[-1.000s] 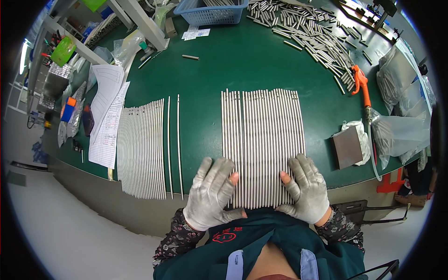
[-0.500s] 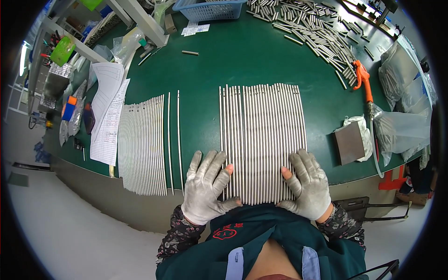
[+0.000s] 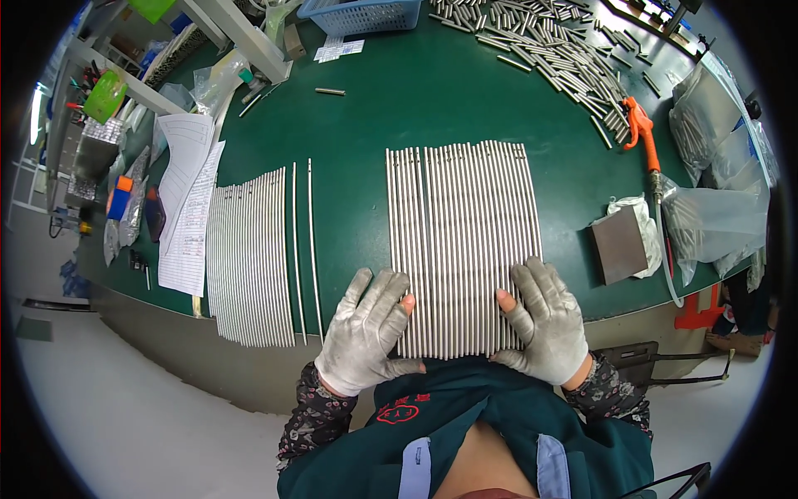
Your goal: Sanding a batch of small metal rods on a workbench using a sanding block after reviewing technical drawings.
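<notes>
Slants both forearms in from lower edge, palms down, and flanks steel rods, laid flat side by side on green table. Rests left hand unclenched, with bare index tip against left-side rods. Mirrors it with right hand, fingers spread loosely, with index tip on right-side rods. Points rods lengthwise away from torso, with dark marks near far ends

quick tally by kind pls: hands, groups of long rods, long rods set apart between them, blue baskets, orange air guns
Left hand and right hand: 2
Left rod group and right rod group: 2
Long rods set apart: 2
Blue basket: 1
Orange air gun: 1
Total: 8
</notes>
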`<state>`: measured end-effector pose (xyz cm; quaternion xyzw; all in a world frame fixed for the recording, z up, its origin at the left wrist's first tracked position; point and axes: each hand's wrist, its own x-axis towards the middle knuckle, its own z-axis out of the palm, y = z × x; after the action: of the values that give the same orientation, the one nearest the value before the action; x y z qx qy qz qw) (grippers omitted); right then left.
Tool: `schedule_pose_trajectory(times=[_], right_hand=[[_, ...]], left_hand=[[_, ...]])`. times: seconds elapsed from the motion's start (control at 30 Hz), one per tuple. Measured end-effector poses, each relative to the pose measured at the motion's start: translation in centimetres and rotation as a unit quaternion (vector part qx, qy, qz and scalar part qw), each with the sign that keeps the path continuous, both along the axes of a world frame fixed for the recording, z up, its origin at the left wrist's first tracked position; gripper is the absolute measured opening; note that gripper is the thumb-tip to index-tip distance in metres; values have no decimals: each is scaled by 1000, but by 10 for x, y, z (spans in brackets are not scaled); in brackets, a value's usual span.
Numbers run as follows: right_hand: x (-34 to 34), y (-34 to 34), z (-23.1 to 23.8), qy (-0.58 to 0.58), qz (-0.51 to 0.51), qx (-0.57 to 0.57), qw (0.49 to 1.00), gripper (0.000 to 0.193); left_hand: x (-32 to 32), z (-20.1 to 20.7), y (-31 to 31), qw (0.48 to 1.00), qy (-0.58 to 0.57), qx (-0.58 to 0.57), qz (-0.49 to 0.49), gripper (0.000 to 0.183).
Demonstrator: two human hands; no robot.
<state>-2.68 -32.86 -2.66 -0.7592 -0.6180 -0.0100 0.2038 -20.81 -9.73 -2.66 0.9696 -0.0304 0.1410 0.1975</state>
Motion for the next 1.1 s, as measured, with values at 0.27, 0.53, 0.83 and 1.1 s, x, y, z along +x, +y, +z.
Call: schedule_pose_trajectory(times=[0.27,0.53,0.83,1.1], right_hand=[[0,0,-2,-7,-1,11,1000,86],[-1,1,2,-6,-4,3,1000,82],[-3,3,4,7,-11,8,1000,89],[-7,5,4,8,-26,6,1000,84]], left_hand=[[4,9,-3,1000,10,15,1,102],[12,-5,-19,999,20,37,-6,104],[20,9,-32,998,53,24,-13,109],[28,3,-41,996,59,59,6,100]])
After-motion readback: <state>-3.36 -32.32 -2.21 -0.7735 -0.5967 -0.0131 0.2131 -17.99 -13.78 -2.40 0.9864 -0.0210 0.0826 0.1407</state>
